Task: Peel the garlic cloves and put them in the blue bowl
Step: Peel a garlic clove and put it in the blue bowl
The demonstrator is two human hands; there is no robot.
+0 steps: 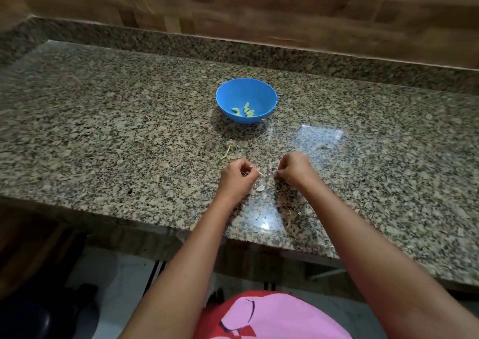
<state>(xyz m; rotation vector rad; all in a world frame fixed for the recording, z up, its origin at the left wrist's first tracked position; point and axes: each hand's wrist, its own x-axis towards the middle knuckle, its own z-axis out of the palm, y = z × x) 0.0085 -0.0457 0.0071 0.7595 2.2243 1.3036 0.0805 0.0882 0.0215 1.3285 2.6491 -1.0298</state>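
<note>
A blue bowl (246, 100) stands on the granite counter (103, 121) with several peeled garlic cloves (245, 110) inside. Nearer to me, my left hand (238, 178) is curled around a small garlic clove, whose papery skin pokes out between the fingertips. My right hand (294, 169) is a short way to the right, its fingertips pinched on a thin scrap of skin. Most of the clove is hidden in my fingers.
A dry garlic stem with roots (229, 149) lies between the bowl and my hands. Pale skin flakes (260, 189) are scattered near the counter's front edge (155, 224). A raised granite backsplash (233, 43) runs along the back.
</note>
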